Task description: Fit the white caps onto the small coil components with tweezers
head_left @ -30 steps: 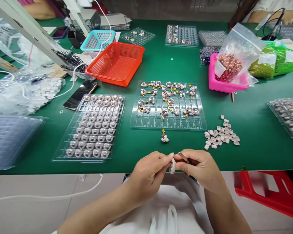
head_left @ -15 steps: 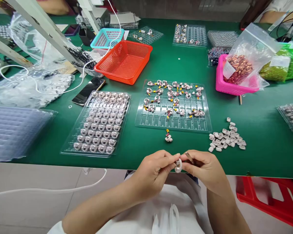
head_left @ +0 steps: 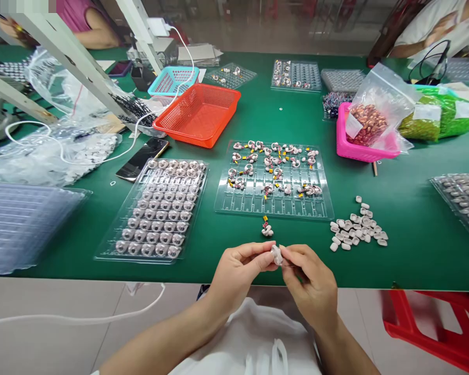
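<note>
Between thumb and fingers, my left hand pinches a small white curved earphone piece just over the table's front edge. My right hand is closed against the other side of that piece, and a thin metal tool shows under its fingers, mostly hidden. Just beyond my hands lies one loose white part with a yellow tab. Behind it, a clear tray carries several similar parts with yellow tabs. Small white caps are scattered to the right of my hands.
A clear tray of ring-like pieces and a phone lie left. Farther back stand a red basket, a blue basket and a pink basket holding a bag of copper-coloured parts. Co-workers sit across the table.
Both hands have shifted slightly left, and the white piece has turned between the fingers. The metal tool has swung lower under my right hand. The camera view has tilted up.
</note>
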`<state>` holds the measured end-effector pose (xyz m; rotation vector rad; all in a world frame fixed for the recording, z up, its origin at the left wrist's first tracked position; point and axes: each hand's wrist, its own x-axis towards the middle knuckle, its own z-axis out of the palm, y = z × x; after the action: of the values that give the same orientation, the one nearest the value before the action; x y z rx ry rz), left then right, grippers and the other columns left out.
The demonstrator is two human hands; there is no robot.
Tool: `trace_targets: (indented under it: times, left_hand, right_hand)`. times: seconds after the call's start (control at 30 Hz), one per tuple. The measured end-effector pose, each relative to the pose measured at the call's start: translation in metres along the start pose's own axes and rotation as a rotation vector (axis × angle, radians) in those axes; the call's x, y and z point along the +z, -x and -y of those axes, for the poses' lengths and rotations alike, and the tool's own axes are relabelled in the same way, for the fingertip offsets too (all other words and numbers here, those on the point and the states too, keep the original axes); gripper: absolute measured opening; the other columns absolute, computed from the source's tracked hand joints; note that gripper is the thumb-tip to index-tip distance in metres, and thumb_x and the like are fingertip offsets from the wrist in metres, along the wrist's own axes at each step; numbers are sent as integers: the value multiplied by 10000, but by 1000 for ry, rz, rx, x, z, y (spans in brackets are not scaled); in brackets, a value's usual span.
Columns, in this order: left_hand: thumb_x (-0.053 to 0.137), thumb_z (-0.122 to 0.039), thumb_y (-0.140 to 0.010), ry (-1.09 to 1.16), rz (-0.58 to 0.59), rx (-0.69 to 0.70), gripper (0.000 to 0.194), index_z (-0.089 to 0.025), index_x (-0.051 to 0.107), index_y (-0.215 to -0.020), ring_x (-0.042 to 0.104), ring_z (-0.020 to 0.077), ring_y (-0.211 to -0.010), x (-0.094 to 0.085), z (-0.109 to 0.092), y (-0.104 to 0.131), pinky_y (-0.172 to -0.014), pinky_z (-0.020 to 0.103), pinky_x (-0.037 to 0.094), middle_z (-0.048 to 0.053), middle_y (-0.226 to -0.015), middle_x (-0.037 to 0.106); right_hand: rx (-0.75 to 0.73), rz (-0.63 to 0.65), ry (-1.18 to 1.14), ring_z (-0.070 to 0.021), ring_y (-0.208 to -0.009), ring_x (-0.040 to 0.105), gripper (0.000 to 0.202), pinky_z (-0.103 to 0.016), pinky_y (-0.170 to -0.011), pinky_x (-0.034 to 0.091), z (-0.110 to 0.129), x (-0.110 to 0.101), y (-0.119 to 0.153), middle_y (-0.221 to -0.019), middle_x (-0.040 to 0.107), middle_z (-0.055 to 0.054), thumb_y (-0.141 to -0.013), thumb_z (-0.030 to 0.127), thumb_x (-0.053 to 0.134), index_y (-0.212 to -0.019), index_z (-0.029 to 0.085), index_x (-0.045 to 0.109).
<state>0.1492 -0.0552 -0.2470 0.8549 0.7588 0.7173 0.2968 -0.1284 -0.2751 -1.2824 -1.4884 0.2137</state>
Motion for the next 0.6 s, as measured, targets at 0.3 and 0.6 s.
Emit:
trace_targets:
  times: [0.3, 0.6]
  left_hand:
    - [850, -236, -759, 57, 73, -76, 172, -158, 832, -911, 735, 182, -840, -3, -2, -3, -818, 250, 572, 81, -885, 815]
    - [854, -244, -748, 117, 191, -249, 212, -95, 829, -897, 699, 152, -775, -7, -10, -8, -756, 220, 558, 104, -841, 800]
  right_hand:
    - [11, 7, 46, -155, -834, 672, 290, -231, -641, 592, -1, 0, 2, -1009, 654, -66, -895, 118, 679, -1169, 204, 640]
    - [-42, -10, 86, -146, -789, 666, 216, -218, -608, 579, 0, -2, -1, -941, 668, -52, -906, 120, 663, -1106, 201, 651]
